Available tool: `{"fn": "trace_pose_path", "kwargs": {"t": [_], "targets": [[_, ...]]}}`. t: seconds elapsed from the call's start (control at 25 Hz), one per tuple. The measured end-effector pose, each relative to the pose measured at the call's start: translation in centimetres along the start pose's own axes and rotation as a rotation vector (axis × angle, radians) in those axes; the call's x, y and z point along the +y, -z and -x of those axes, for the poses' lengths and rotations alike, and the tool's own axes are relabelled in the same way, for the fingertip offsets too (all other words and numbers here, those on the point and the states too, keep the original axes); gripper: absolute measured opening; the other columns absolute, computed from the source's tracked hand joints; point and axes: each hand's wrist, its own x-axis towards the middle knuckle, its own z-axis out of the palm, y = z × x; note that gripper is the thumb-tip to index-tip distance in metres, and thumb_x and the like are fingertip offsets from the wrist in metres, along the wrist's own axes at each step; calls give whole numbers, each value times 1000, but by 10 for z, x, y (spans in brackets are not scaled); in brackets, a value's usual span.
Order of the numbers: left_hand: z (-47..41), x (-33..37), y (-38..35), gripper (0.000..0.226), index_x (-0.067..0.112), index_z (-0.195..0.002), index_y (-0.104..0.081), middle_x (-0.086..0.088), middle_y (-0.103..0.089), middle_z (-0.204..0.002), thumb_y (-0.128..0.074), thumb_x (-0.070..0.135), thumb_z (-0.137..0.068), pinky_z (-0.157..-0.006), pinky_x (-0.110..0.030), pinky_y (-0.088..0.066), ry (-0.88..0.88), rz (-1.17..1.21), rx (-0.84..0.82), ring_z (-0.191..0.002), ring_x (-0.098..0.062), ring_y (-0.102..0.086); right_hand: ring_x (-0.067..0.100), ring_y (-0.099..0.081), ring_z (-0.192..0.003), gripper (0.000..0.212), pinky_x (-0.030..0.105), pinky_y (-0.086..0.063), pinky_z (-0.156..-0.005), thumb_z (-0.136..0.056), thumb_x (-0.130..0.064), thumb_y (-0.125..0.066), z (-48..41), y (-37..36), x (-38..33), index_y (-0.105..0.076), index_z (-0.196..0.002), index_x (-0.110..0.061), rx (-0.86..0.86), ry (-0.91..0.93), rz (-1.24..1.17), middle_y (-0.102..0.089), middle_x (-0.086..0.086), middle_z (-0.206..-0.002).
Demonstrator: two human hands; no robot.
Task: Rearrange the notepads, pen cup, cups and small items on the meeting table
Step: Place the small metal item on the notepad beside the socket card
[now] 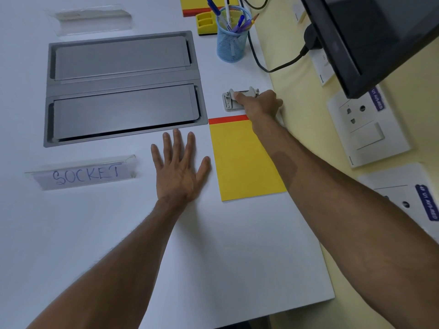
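A yellow notepad (pixel 242 162) with a red top strip lies on the white table (pixel 213 245) near its right edge. Just beyond it sits a small grey hole punch (pixel 231 103), and my right hand (pixel 260 104) is closed around its right side with a finger on its lever. My left hand (pixel 180 167) rests flat on the table with fingers spread, left of the notepad. A blue mesh pen cup (pixel 231 41) holding several pens stands farther back, beside a yellow desk organiser (pixel 206 23). A second yellow notepad (pixel 197 5) lies at the top edge.
A grey recessed socket box (pixel 123 86) with two lids fills the table's middle. A clear name stand marked SOCKET (pixel 83 174) is at the left, another clear stand (pixel 92 19) at the back. A black monitor (pixel 370 36), cable (pixel 273 67) and wall sockets (pixel 365 129) are on the right.
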Motion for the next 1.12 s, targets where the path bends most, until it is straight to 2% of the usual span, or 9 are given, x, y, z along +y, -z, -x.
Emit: {"fn": "trace_pose_path", "kwargs": {"t": [0.12, 0.2, 0.36, 0.48, 0.56, 0.64, 0.8, 0.96, 1.12], "targets": [[0, 0, 1, 76, 27, -157, 10, -6, 19, -165, -4, 69, -96, -120, -58, 4, 4, 1, -9, -150, -25, 23, 6, -42, -75, 69, 17, -34, -47, -76, -41, -85, 9, 8, 3, -50, -125, -7, 21, 64, 35, -37, 11, -134], [0, 0, 1, 76, 27, -157, 10, -5, 18, -165, -4, 70, -95, -120, -58, 4, 1, 0, -8, -150, -25, 22, 4, -44, -74, 55, 20, -44, -53, -81, -34, -81, 21, 15, 9, -52, -119, -8, 60, 189, 103, -38, 7, -127], [1, -2, 1, 77, 28, -158, 8, -5, 16, -165, -4, 71, -95, -120, -58, 6, -9, 9, -13, -151, -26, 21, 22, -56, -105, 25, 31, -49, -75, -89, -18, -70, 51, 26, 30, -61, -110, -9, 43, 487, 319, -48, 9, -123], [-1, -4, 7, 81, 28, -158, 7, -5, 17, -165, -9, 73, -93, -120, -53, 12, -10, 50, -82, -150, -25, 23, 26, -54, -110, 19, 35, -49, -83, -91, -14, -69, 80, 34, 48, -65, -108, -7, -72, 630, 403, -53, 11, -121], [1, -6, 20, 81, 24, -159, 0, -5, 12, -166, -21, 70, -95, -122, -47, 13, -10, 208, -129, -151, -23, 20, 27, -52, -115, 20, 39, -48, -89, -90, -14, -69, 100, 41, 60, -65, -109, -6, -158, 701, 460, -54, 12, -119], [11, -8, 40, 78, 18, -159, -12, -5, 1, -167, -34, 61, -98, -123, -42, 8, -32, 350, -96, -153, -20, 12, 28, -50, -114, 20, 42, -46, -91, -90, -14, -70, 118, 46, 67, -66, -108, -7, -214, 742, 502, -55, 12, -118], [55, -1, 93, 67, 12, -155, -28, -7, -22, -164, -48, 45, -99, -124, -40, -8, -121, 334, 27, -153, -22, -12, 28, -51, -115, 21, 44, -45, -95, -90, -14, -69, 153, 60, 66, -67, -110, -8, -290, 742, 518, -56, 11, -118], [105, -10, 147, 59, 13, -147, -43, -7, -48, -149, -52, 41, -96, -114, -44, -29, -2, 297, 79, -138, -25, -42, 26, -53, -113, 17, 37, -45, -90, -93, -16, -66, 188, 66, 54, -68, -109, -10, -361, 758, 478, -58, 8, -117], [156, -39, 193, 53, 12, -139, -52, -8, -57, -140, -56, 39, -94, -106, -43, -35, 106, 272, 131, -127, -27, -52, 23, -56, -106, 15, 36, -48, -86, -94, -17, -66, 232, 61, 40, -68, -108, -11, -462, 796, 419, -60, 7, -113]]}}
